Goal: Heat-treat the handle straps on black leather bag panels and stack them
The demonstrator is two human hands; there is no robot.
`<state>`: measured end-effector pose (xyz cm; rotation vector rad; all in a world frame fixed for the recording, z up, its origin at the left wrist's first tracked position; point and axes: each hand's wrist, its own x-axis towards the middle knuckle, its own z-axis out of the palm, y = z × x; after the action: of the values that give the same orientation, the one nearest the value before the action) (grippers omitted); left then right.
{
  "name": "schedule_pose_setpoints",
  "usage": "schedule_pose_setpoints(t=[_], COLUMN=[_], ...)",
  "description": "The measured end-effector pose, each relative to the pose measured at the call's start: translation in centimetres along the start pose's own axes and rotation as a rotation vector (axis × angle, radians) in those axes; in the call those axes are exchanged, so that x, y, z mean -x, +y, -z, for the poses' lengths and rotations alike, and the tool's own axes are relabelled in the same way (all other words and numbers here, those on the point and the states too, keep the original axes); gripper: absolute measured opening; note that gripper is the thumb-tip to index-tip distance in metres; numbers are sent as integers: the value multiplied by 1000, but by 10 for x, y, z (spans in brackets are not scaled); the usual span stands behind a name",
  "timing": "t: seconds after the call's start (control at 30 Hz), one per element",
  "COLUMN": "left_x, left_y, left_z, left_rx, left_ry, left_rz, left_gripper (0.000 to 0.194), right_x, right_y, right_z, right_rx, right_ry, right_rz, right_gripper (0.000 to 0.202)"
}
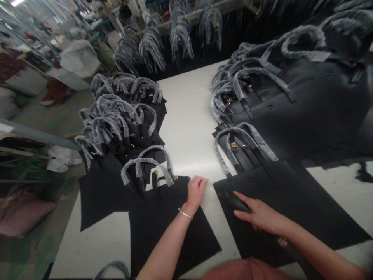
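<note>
My left hand (pixel 197 190), with a bangle at the wrist, has its fingers curled together at the upper right corner of a black bag panel (pixel 171 217). What the fingertips hold, if anything, is hidden. That panel carries two plastic-wrapped handles (pixel 154 155) and straps with gold-coloured buckles. My right hand (pixel 259 214) is wrapped around a smooth black handheld tool (pixel 236 200), its exact kind unclear. The tool lies over the upper left part of another black bag panel (pixel 279 198), whose wrapped handles (pixel 244 136) point away from me.
Overlapping panels with wrapped handles (pixel 116 112) lie along the table's left side. A larger stack of black panels (pixel 314 105) covers the right. Between them runs the pale tabletop (pixel 189 116). Bundles of wrapped handles (pixel 180 35) hang from a rail behind.
</note>
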<state>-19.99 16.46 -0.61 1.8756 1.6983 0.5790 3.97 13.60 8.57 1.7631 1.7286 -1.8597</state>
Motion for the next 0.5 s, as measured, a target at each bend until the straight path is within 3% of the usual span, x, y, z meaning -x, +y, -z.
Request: schedule_pose_setpoints(t=[0.13,0.2,0.33,0.5], left_x=[58,75,82,78], left_y=[19,24,26,29], left_z=[-30,-44,-55,-50], left_rx=[112,81,31,-105], left_ry=[-146,-152,-104,-99], left_rz=[-339,-394,-394,-420], left_gripper=[19,23,25,20], right_x=[0,-3,-20,-32], right_y=[-9,-14,-28,-42], right_z=[1,-1,-9,-7], right_rx=[20,75,224,293], right_ry=[-4,9,52,241], right_rz=[-22,-9,70,165], right_gripper=[75,74,71,74])
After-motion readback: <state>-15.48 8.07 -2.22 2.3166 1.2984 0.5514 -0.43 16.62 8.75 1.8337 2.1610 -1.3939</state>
